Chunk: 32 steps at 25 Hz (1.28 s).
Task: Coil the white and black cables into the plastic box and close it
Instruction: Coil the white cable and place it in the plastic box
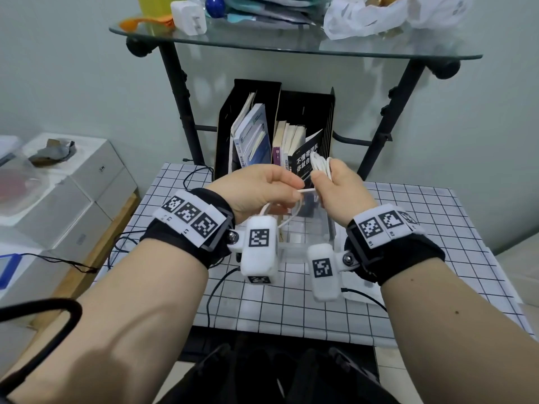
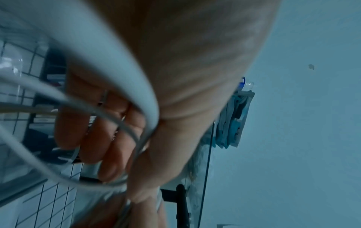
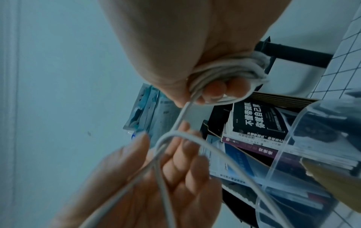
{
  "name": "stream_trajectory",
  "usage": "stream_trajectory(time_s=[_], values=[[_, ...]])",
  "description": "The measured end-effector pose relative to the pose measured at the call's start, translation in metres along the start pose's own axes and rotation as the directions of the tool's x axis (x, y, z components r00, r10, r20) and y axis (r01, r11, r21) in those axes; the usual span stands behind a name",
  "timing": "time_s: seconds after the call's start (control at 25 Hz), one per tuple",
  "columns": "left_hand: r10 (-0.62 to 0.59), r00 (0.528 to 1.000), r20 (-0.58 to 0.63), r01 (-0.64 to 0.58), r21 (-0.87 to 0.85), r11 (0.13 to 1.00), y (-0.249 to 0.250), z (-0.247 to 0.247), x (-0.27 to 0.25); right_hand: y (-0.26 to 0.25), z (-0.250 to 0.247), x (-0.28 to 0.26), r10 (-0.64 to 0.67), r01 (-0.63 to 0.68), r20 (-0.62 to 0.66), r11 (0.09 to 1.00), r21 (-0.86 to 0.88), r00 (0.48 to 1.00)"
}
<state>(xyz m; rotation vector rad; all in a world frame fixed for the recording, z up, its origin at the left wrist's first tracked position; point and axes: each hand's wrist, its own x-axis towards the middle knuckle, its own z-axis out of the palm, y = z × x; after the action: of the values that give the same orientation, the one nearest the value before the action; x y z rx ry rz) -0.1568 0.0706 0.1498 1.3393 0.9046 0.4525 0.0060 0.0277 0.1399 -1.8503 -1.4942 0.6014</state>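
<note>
Right hand fingers are curled tight round a small bundle of white cable loops, so the coil is gripped there. The left hand fingers are loosely curled with the free length of the same cable pinched and fed across toward the bundle, a slack loop hanging down underneath. So the white-cable winding step seems to be in hand, roughly halfway by the look of the loose tail.

For the next move, another turn would probably need to be laid onto the bundle without letting the wound loops spring open, then the coil lowered into the plastic box, which sits directly below the hands at about 6 o'clock from them, lid state hard to tell. The black cable can't be picked out for sure; thin dark wires trail over the worktop at 8 o'clock.

The worktop is covered in a white grid-pattern cloth. At 12 o'clock a black file holder full of books is seen, with a glass shelf above it against a pale wall. White boxes are stacked at 9 o'clock.
</note>
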Motion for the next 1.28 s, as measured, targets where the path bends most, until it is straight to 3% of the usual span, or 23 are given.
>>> stream_trajectory(time_s=[0.12,0.44,0.6,0.8,0.96,1.12,1.28], values=[[-0.036,0.999,0.03,0.034,0.049,0.998,-0.003,-0.009,-0.003,0.005,-0.004,0.002,0.06,-0.061,-0.066,0.998,-0.026,0.996],[-0.083,0.996,0.022,0.085,-0.119,0.989,0.0,-0.015,-0.007,0.022,-0.017,0.009,0.206,-0.218,-0.204,0.975,-0.039,0.957],[-0.19,0.976,0.105,0.202,-0.11,0.973,0.001,-0.001,-0.011,0.024,-0.013,0.007,0.204,-0.211,-0.193,0.977,-0.016,0.96],[-0.223,0.973,0.051,0.214,0.147,0.966,-0.009,0.007,-0.009,0.02,-0.012,0.004,0.178,-0.174,-0.242,0.984,0.038,0.954],[-0.303,0.941,0.148,0.31,-0.029,0.95,-0.015,0.012,-0.012,0.017,-0.014,0.002,0.162,-0.147,-0.271,0.986,0.072,0.949],[-0.221,0.968,0.118,0.229,-0.062,0.971,-0.013,0.004,-0.014,0.018,-0.013,0.001,0.164,-0.142,-0.28,0.985,0.099,0.946],[-0.046,0.997,-0.06,0.05,0.066,0.997,-0.006,-0.009,-0.018,0.018,-0.012,-0.001,0.174,-0.158,-0.261,0.984,0.08,0.949]])
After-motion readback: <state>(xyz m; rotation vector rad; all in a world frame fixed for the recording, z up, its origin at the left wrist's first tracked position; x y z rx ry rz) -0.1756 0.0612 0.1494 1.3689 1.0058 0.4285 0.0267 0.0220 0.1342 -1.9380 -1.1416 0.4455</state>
